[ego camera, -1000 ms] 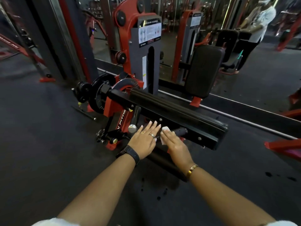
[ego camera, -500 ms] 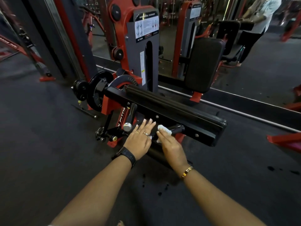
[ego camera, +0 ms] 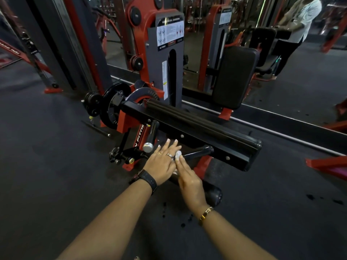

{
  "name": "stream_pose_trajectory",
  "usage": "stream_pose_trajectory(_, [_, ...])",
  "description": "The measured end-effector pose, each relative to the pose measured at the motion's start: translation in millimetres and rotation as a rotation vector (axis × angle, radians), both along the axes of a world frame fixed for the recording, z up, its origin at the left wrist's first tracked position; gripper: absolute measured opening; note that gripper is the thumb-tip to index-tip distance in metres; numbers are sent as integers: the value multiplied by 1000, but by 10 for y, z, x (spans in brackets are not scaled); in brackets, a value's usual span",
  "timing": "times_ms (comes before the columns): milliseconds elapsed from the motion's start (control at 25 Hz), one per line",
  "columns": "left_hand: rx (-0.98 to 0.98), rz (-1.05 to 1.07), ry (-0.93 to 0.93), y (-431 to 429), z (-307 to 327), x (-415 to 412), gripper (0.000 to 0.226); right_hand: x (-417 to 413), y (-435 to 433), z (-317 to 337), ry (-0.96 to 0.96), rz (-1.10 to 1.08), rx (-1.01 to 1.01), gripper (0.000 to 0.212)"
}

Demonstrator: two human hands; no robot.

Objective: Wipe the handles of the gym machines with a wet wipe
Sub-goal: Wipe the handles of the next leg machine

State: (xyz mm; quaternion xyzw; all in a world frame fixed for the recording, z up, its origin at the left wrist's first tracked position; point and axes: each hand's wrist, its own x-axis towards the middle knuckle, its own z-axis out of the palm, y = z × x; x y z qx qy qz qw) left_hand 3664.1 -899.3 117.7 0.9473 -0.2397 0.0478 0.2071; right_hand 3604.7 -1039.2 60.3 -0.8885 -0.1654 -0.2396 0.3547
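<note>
left hand [ego camera: 163,164]: fingers straight, apart, nothing held
right hand [ego camera: 190,182]: fingers straight, together
small white wet wipe [ego camera: 178,154]: pressed against black cylindrical machine handle [ego camera: 199,151]

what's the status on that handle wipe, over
Right hand pressing wet wipe onto near end of black handle. Left hand flat beside it, fingers straight. Nothing across the handle ahead.

Dark floor [ego camera: 48,175] (drip spots here and there); person [ego camera: 300,17] in pale shirt, top right.
</note>
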Motion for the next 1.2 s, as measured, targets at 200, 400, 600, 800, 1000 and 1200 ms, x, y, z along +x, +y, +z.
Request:
stream_pose_trajectory(200, [-4,-27,12,13,19,-10,60,331,-687,-18,150,-386,115,61])
stream_pose_trajectory(400, [-35,-39,23,23,16,-22,64,219,-227,70,184,-325,214,64])
stream_pose_trajectory(600, [-57,-45,53,35,17,-24,71,-125,255,96,304,-205,696,50])
stream_pose_trajectory(800, [-53,-37,53,27,47,-51,71,461,-230,151,666,-423,1914,29])
stream_pose_trajectory(1000, [-24,-33,47,29,45,-52,70,766,-332,285,667,-250,2282,50])
stream_pose_trajectory(1200, [-13,-32,41,31,30,-14,70,706,18,320,661,-10,2283,70])
